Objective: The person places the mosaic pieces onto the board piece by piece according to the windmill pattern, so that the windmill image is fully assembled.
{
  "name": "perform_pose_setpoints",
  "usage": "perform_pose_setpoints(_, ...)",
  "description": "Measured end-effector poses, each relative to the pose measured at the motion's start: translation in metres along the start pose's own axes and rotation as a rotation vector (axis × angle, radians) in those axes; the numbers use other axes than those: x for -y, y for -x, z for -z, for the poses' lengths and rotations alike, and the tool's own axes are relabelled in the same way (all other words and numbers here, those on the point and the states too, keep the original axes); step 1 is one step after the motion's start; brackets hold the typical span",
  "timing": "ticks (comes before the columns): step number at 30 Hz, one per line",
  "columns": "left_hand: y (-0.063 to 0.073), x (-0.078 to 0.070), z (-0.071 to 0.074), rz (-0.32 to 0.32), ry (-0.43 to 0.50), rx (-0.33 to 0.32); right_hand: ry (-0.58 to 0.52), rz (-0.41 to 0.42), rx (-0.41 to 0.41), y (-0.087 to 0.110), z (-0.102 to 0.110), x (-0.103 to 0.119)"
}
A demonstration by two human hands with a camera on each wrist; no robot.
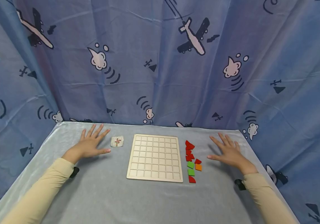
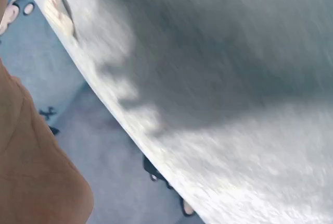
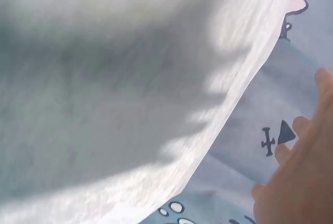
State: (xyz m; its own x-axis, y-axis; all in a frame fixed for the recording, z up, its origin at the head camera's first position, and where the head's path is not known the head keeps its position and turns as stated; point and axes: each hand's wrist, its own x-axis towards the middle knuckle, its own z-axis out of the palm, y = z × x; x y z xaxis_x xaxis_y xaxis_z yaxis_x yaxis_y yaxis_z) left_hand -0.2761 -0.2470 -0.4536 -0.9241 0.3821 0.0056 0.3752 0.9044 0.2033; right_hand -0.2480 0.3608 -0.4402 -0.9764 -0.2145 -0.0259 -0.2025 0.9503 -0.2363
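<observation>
My left hand (image 1: 89,146) is spread with straight fingers over the left side of the table, holding nothing. Just right of its fingertips lies a small card (image 1: 117,141) with a grid and a reddish figure printed on it. A pale wooden grid board (image 1: 155,158) lies in the middle, its squares bare. Along the board's right side runs a loose column of flat pieces: red pieces (image 1: 188,151), green pieces (image 1: 191,172) and an orange square (image 1: 198,167). To the right of these, my right hand (image 1: 228,154) is spread too, fingers straight and holding nothing.
A light grey cloth covers the table (image 1: 148,202). Behind and at both sides hangs a blue curtain (image 1: 160,62) printed with planes and clouds. Each wrist wears a black band, and both hands cast shadows on the cloth.
</observation>
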Motion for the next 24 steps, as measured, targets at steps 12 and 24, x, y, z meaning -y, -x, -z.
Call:
perform_pose_setpoints(12,-0.002,-0.046,-0.008,-0.122,0.006,0.035,-0.099,0.062,-0.018,-0.02,-0.012,0.022)
perform_pose_setpoints(24,0.009,-0.085,-0.036,-0.23,0.106,0.116,-0.229,-0.004,-0.053,-0.048,-0.025,0.04)
